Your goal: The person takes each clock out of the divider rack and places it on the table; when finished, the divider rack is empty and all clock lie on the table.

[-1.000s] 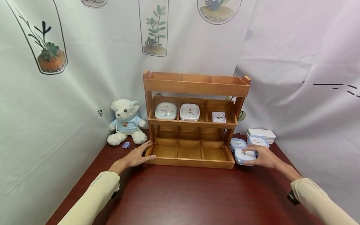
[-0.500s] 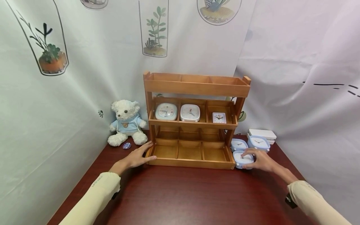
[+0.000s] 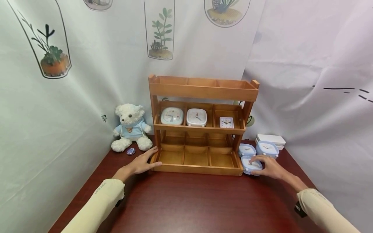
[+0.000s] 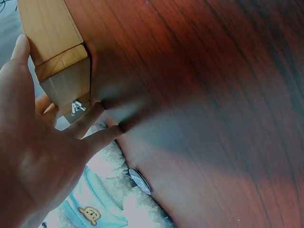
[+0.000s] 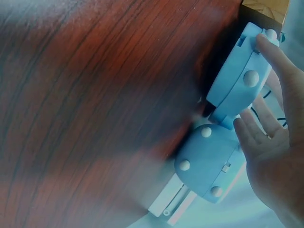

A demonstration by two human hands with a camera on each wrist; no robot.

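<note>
In the head view my left hand [image 3: 140, 162] rests at the lower left corner of the wooden shelf [image 3: 198, 169], thumb along its front edge. The left wrist view shows these fingers spread and straight beside the shelf's end. My right hand [image 3: 271, 167] holds the front light-blue alarm clock [image 3: 247, 168], which stands right beside the shelf. Thumb at its side, fingers over and behind it; the palm hides part. Two more blue alarm clocks, one at left [image 3: 247, 149] and one at right [image 3: 267, 148], stand just behind it.
On the middle tier sit a pale-green clock [image 3: 172, 116], a white clock [image 3: 196, 117] and a small square clock [image 3: 226, 122]. A teddy bear [image 3: 130, 129] and a small round blue disc [image 3: 130, 151] lie left. White boxes [image 3: 271, 139] stand at back right.
The right hand has moved the front blue clock slightly left and toward the front, up beside the shelf, then stayed almost still. The left hand has kept its place.
</note>
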